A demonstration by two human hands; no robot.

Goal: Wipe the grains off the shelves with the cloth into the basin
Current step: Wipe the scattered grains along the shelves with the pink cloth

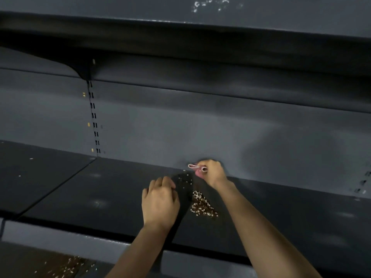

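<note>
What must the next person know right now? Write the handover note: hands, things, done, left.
Right hand: grips the bunched pink cloth at the back of the shelf, by the rear wall.
Left hand: fingers curled, resting on the shelf left of the grains; whether it holds anything cannot be told.
Grains: one pile on the shelf between the hands, a thin scatter behind it, more on the lower level at bottom left.
Basin: not in view.
Done: grains partly gathered into a pile.
Left: sweep the pile and the scatter into the basin, then clear the lower grains.
</note>
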